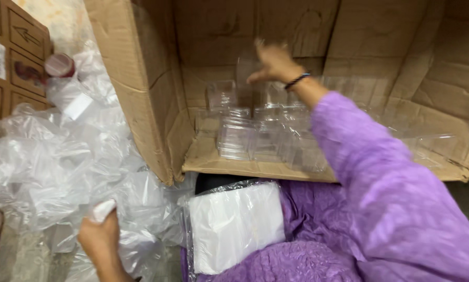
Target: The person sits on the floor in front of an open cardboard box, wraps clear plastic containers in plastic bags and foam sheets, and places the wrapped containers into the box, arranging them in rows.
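Clear plastic everywhere. The right hand (274, 61), in a purple sleeve (380, 183) with a dark wristband (297, 80), reaches into a big cardboard box (156, 104) lying on its side across the upper middle and right of the frame. The hand is blurred; the grip is loose, fingers spread, and it seems to touch a clear container (246, 70) standing upright at the back of the box, upper centre. Whether it actually holds it, I cannot tell.

More clear containers (255, 133) sit stacked and jumbled on the box's lower wall, centre of frame, just below the right hand and forearm.

The left hand (100, 235) is at lower left, its grip closed on a small white piece (103, 210) that sticks up from the fist. It sits among a heap of crumpled clear bags (52, 167) filling the left side.

A flat pack of white sheets in a clear bag (234, 224) lies on the purple lap (297, 261) at lower centre, just below the box's edge.

At upper left, a second carton (10, 57) with printed arrows, and beside it a roll of tape (59, 65) resting on the bags.
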Tool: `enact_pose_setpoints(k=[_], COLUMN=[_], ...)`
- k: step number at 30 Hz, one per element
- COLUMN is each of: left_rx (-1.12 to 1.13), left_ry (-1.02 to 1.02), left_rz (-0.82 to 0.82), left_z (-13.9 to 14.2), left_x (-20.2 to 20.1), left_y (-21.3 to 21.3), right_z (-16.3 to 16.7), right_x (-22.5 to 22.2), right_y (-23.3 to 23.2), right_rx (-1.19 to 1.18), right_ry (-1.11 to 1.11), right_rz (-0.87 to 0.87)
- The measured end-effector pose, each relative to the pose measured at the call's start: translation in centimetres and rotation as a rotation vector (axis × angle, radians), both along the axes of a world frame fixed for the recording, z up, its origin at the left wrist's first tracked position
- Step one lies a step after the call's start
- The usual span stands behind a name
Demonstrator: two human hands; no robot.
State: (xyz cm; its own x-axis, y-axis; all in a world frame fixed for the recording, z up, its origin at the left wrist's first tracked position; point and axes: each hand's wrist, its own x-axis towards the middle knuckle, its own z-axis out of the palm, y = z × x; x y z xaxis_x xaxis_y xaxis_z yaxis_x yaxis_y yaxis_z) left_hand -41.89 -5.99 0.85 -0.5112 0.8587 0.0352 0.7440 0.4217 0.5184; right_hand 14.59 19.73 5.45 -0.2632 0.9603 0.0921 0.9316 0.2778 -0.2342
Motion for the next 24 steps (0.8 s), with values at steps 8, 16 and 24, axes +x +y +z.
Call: enact_pose_setpoints(k=[8,16,24], left_rx=[0.108,0.208,0.318], left_ry=[-0.489,-0.558,-0.520], left_rz=[-0.493,-0.609,-0.604], left_z=[6.9,4.4,3.0], left_x=[14.1,23.5,23.4], left_y=[3.1,4.2,3.5], right_z=[5.1,2.1,-8.3], right_x=[-2.4,-3.3,-10.3], right_y=[-19.2,-9.8,7.3], right_rx=[-0.036,-0.321,-0.501], right_ry=[0.049,0.080,-0.046], right_rz=[0.270,0.222,0.205])
